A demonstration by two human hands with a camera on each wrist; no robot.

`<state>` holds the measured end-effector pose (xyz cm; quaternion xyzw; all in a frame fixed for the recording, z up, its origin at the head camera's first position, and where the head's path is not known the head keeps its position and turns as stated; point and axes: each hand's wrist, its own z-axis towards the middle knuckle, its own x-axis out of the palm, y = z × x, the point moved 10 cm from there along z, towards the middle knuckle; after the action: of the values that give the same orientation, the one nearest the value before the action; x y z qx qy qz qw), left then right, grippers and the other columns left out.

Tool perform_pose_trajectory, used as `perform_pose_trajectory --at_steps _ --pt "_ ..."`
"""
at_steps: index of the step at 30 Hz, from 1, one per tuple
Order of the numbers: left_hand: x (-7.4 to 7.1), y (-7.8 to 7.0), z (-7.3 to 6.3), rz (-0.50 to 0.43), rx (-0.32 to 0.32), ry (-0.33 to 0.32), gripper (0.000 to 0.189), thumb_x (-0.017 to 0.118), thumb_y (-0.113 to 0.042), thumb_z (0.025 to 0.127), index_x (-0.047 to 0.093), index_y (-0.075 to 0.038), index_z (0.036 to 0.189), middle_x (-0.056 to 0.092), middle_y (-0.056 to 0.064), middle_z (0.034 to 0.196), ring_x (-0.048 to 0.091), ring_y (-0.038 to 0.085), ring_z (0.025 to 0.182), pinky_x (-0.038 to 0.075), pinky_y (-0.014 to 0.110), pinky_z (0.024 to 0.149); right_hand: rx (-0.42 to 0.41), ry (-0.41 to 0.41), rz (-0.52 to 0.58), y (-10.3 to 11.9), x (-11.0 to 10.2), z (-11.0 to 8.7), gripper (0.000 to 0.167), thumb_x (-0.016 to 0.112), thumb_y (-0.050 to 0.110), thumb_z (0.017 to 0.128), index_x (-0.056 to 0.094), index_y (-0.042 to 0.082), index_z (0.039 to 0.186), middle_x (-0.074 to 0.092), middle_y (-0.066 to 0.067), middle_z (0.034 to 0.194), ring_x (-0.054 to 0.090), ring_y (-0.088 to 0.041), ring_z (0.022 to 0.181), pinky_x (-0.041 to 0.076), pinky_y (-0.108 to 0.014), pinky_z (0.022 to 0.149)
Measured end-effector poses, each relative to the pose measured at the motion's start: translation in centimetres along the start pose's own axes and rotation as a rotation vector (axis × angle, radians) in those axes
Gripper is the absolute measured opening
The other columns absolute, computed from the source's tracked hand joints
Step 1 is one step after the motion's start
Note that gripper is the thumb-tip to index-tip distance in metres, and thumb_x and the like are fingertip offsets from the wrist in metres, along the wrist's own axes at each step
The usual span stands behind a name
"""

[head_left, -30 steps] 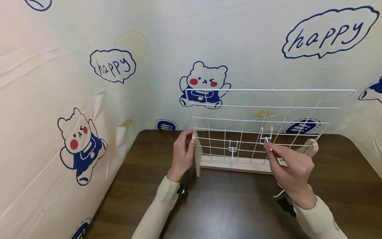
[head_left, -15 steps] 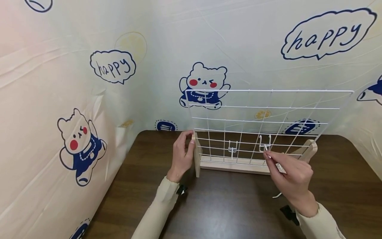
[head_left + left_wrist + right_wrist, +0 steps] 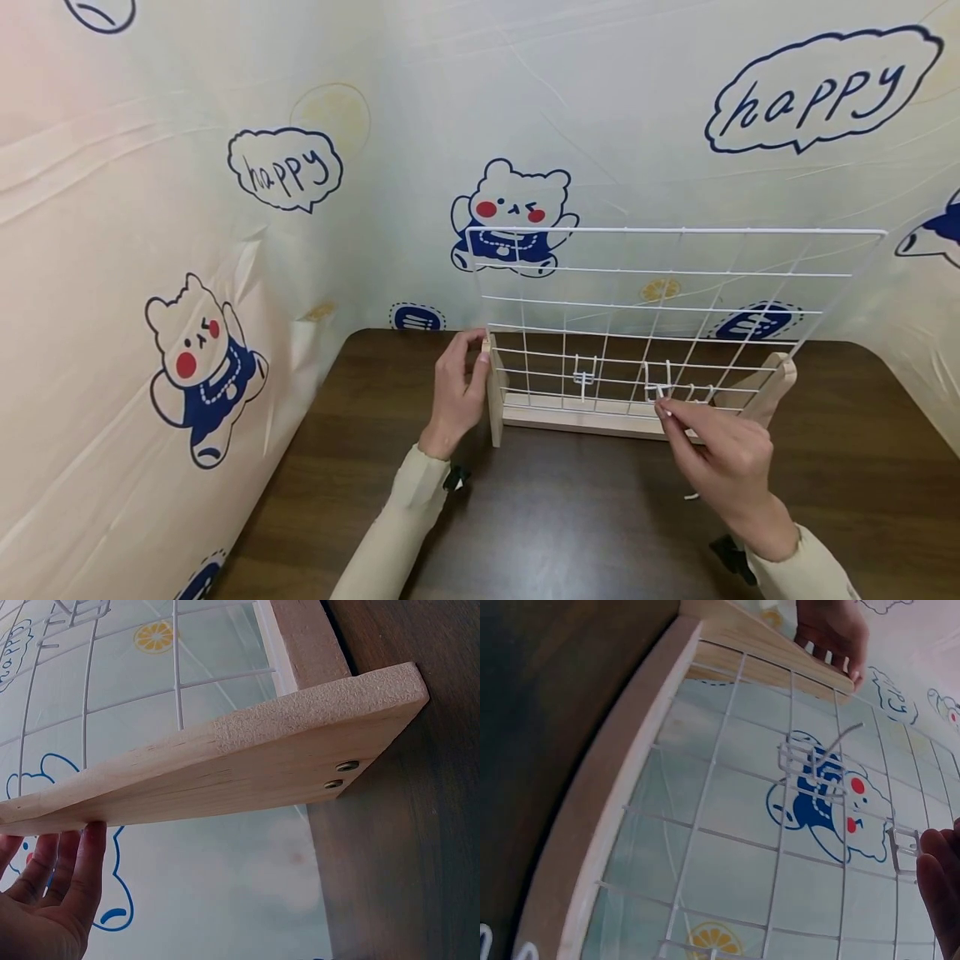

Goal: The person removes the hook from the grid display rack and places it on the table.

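In the head view, my right hand (image 3: 716,442) pinches the front prong of a white wire hook (image 3: 657,385) between thumb and fingertips. The hook's double-pronged back overlaps the lower rows of a white wire grid rack (image 3: 678,230). In the right wrist view, the held hook (image 3: 906,847) shows at the right edge beside my fingertips. Another white hook (image 3: 583,379) hangs on the grid to the left. My left hand (image 3: 459,387) rests with its fingertips against the outer face of the rack's wooden side panel (image 3: 247,769).
The rack stands on a dark wooden table (image 3: 570,508). The tip of a white wire piece (image 3: 692,497) lies near my right wrist. The right wooden side panel (image 3: 776,383) is partly behind my hand. A printed curtain (image 3: 637,100) hangs behind the table.
My right hand has moved down and slightly left along the grid with the hook. The left hand keeps its place on the side panel.
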<state>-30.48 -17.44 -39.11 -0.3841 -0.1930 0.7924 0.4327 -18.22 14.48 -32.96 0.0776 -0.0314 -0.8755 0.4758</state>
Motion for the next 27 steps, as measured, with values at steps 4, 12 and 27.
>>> perform_pose_trajectory --at_steps 4,12,27 --pt "-0.1 -0.1 0.0 0.0 0.007 -0.008 0.029 0.051 -0.015 0.104 0.062 -0.003 0.128 0.069 0.014 0.117 0.066 0.025 0.098 0.063 0.035 0.069 -0.017 0.039 0.02 0.3 0.4 -0.5 0.042 0.065 0.029 0.102 0.079 -0.002 0.077 0.074 -0.014 0.066 0.071 -0.018 0.057 0.054 -0.008 0.079" --pt "-0.1 -0.2 0.0 -0.006 0.017 -0.01 0.029 0.051 -0.015 0.104 0.062 -0.002 0.127 0.069 0.014 0.116 0.066 0.027 0.097 0.063 0.04 0.069 -0.022 0.053 0.049 0.3 0.4 -1.3 0.041 0.066 0.027 0.102 0.079 -0.003 0.077 0.075 -0.015 0.068 0.072 -0.015 0.061 0.056 -0.01 0.074" --pt "-0.1 -0.3 0.0 0.001 0.051 -0.028 0.027 0.051 -0.013 0.103 0.063 -0.004 0.126 0.068 0.012 0.11 0.066 0.022 0.095 0.06 0.033 0.063 -0.022 0.094 0.043 -0.1 0.1 -2.7 0.041 0.064 0.026 0.103 0.079 -0.002 0.077 0.075 -0.012 0.068 0.071 -0.017 0.06 0.056 -0.011 0.075"
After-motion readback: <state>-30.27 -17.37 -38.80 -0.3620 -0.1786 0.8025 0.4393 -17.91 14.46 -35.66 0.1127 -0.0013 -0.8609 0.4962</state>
